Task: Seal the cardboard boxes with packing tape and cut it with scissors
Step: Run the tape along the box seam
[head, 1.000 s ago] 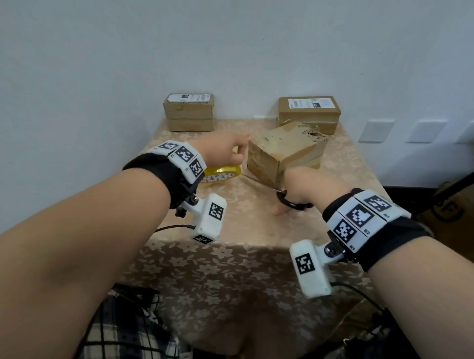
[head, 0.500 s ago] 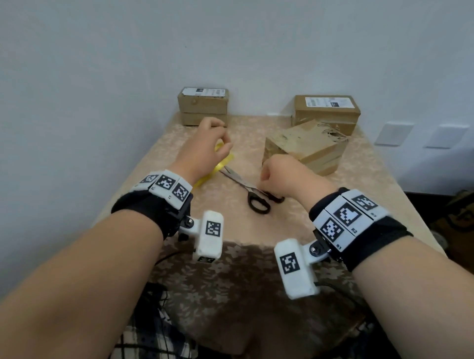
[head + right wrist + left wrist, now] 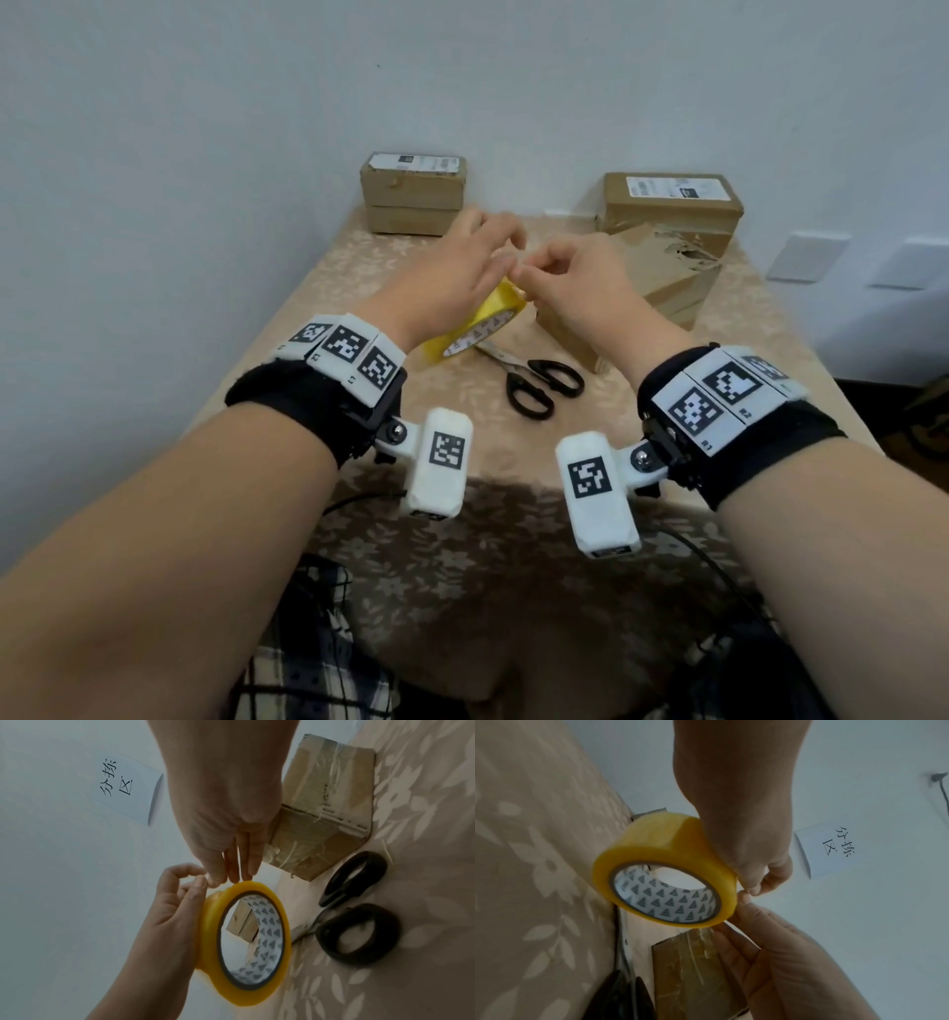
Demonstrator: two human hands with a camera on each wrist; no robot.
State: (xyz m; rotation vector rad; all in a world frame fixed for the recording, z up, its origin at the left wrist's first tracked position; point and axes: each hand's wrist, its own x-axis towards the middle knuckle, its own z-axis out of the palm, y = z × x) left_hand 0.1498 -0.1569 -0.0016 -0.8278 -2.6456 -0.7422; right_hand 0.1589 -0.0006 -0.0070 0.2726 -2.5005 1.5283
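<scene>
My left hand grips a yellow packing tape roll and holds it tilted above the table. My right hand meets it at the roll's upper rim. In the right wrist view the right hand's fingertips pinch at that rim of the roll, beside my left thumb and forefinger. No loose tape end shows. Black-handled scissors lie on the table under the hands. A worn cardboard box with old tape stands just right of my right hand.
Two more cardboard boxes stand at the back against the wall, one on the left and one on the right. A flowered cloth covers the table. The wall runs close along the left edge.
My right hand laid the scissors on the table and moved left to the roll. My left hand lifted the roll off the table toward the middle.
</scene>
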